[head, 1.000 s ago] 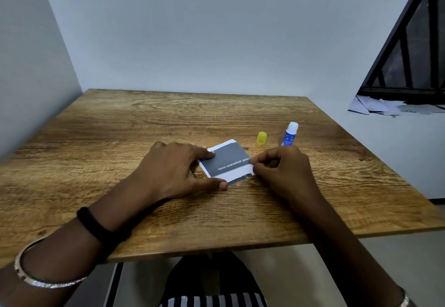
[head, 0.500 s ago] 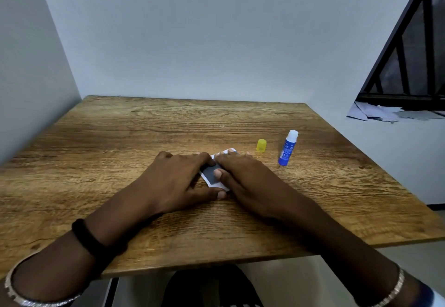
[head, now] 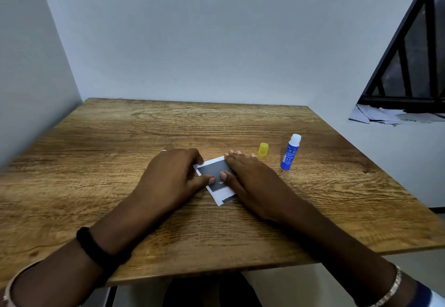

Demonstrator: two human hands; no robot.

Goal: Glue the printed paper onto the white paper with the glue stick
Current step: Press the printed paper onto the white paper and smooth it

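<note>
Wood grain runs across the desk, which sits pushed into a corner of pale walls. At the left, a forearm with a black band at the wrist reaches in, and the left hand rests on the left edge of the papers, fingers curled down and its thumb pressed flat on the dark print. Between the two hands lies the printed paper, a dark grey sheet with a little pale lettering, set on top of the white paper, whose border shows along the near and far edges; both lie flat on the desk at a slight angle. The right hand lies spread, palm down, over the right part of the papers, its thumb touching the print just beside the other thumb. A thin bracelet circles that wrist. Just past the right fingertips stands a small yellow cap, apart from the papers. Further right the glue stick stands upright on the desk, uncapped, blue-bodied with a white top. Loose sheets lie on a ledge beyond the desk at far right.
</note>
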